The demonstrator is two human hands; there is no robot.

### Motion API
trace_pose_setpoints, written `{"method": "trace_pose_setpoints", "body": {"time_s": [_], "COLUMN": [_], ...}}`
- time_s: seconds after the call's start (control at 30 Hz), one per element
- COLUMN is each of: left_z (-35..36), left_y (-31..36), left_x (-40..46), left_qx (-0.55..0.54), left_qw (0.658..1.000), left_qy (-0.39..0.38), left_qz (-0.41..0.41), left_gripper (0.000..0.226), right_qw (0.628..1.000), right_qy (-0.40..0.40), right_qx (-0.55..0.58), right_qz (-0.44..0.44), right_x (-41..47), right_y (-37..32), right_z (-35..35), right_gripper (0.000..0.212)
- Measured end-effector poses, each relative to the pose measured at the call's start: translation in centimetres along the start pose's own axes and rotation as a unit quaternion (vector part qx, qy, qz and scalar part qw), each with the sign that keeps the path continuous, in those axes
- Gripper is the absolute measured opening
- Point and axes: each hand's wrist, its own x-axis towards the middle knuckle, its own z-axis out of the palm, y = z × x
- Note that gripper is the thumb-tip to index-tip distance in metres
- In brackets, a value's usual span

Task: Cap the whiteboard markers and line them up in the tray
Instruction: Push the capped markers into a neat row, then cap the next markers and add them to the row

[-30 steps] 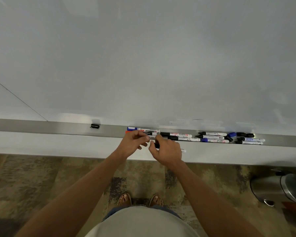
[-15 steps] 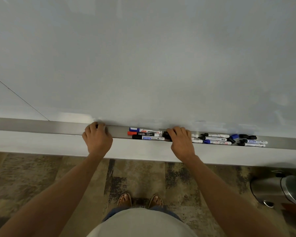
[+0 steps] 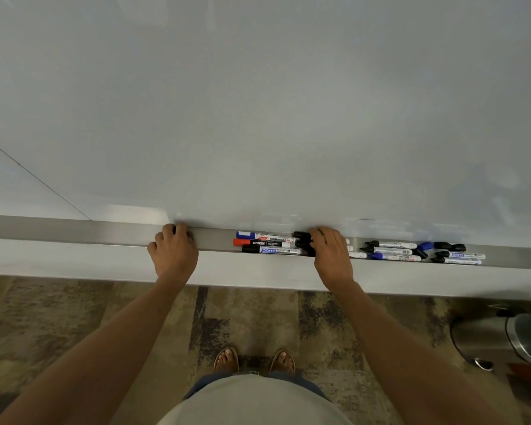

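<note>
Roughly a third in, by my read; three capped markers sit lined up in the long brushed-metal tray (image 3: pixel 89 233): blue-capped white marker (image 3: pixel 265 237) printed "WHITEBOARD", red-capped black marker (image 3: pixel 262 242) reading "camlin", black-capped marker with blue label (image 3: pixel 272 250) whose text I can't read reliably; left hand (image 3: pixel 174 253) curls fingers over a small black cap (image 3: pixel 174 230); right hand (image 3: pixel 331 256) lies fingers together on the next markers, grip unclear; scattered uncapped markers and loose caps (image 3: pixel 423 251) at right remain.

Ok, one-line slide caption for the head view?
Left hand reaching into the whiteboard tray over a loose black cap, right hand on the second marker group.
</note>
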Motion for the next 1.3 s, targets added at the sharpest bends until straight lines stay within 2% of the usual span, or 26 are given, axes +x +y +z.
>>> {"method": "trace_pose_setpoints", "body": {"time_s": [0.1, 0.2, 0.37, 0.5, 0.6, 0.7, 0.8, 0.87, 1.13, 1.3], "left_z": [-0.2, -0.1, 0.4, 0.9, 1.4, 2.0, 2.1, 2.1, 2.3, 2.2], "left_y": [-0.2, -0.3, 0.9, 3.0, 4.5, 5.5, 6.2, 6.6, 7.7, 8.6], "left_x": [0.3, 0.4, -0.5, -1.9, -2.8, -3.5, -3.5, -3.3, -3.0, -2.8], "left_qx": [0.003, -0.022, -0.122, -0.165, -0.206, -0.272, -0.332, -0.349, -0.345, -0.334], "left_qw": [1.0, 0.999, 0.989, 0.972, 0.958, 0.947, 0.94, 0.936, 0.938, 0.941], "left_qy": [0.0, 0.001, 0.013, 0.021, 0.006, -0.006, -0.016, -0.025, -0.045, -0.062], "left_qz": [0.017, 0.039, 0.086, 0.168, 0.197, 0.169, 0.075, 0.04, -0.006, 0.006], "left_gripper": [0.018, 0.017, 0.02, 0.023, 0.022, 0.019, 0.02, 0.02, 0.023, 0.023], "right_qw": [0.999, 0.999, 0.999, 0.999, 0.999, 0.999, 0.997, 0.995, 0.993, 0.993], "right_qy": [0.012, 0.026, 0.007, -0.011, -0.011, -0.018, -0.054, -0.083, -0.114, -0.114], "right_qx": [0.022, 0.012, -0.008, -0.01, -0.001, -0.006, -0.024, -0.035, -0.033, -0.014], "right_qz": [0.032, 0.024, 0.035, 0.031, 0.034, 0.038, 0.048, 0.048, 0.028, 0.018], "right_x": [-0.7, -1.5, -2.8, -3.1, -3.5, -4.3, -5.1, -5.3, -5.1, -5.2], "right_y": [0.0, 0.3, 0.8, 1.0, 1.2, 1.1, 1.0, 0.9, 0.1, -0.7], "right_z": [0.1, 0.3, 0.7, 0.9, 0.9, 1.0, 1.3, 1.6, 2.2, 2.5], "right_gripper": [0.039, 0.025, 0.039, 0.041, 0.043, 0.051, 0.063, 0.069, 0.073, 0.072]}}
